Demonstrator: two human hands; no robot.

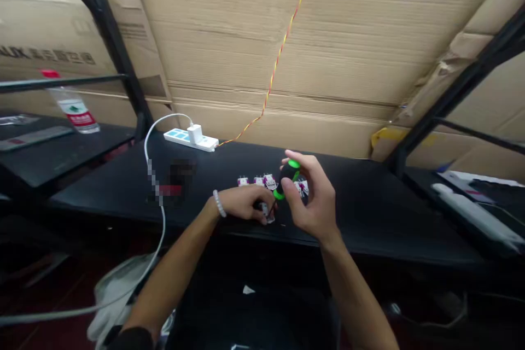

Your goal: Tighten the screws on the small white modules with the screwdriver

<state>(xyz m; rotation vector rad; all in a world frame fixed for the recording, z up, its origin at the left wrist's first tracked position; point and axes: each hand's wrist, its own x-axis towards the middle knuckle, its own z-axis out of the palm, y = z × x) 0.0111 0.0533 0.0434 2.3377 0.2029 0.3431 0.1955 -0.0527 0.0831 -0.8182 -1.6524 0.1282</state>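
Note:
A screwdriver with a black and green handle is gripped in my right hand. Its shaft slants down to the left, toward a small white part low on the black table. The fingers of my left hand are closed on that part, near the table's front edge; its exact kind is too small to make out. Just behind my hands lie several small white and purple parts with thin prongs. More of these parts show partly behind my right hand.
A white power strip with a plugged-in charger stands at the back left. Its white cable hangs over the table's front edge. A twisted red-yellow wire runs up the cardboard. A bottle stands at far left.

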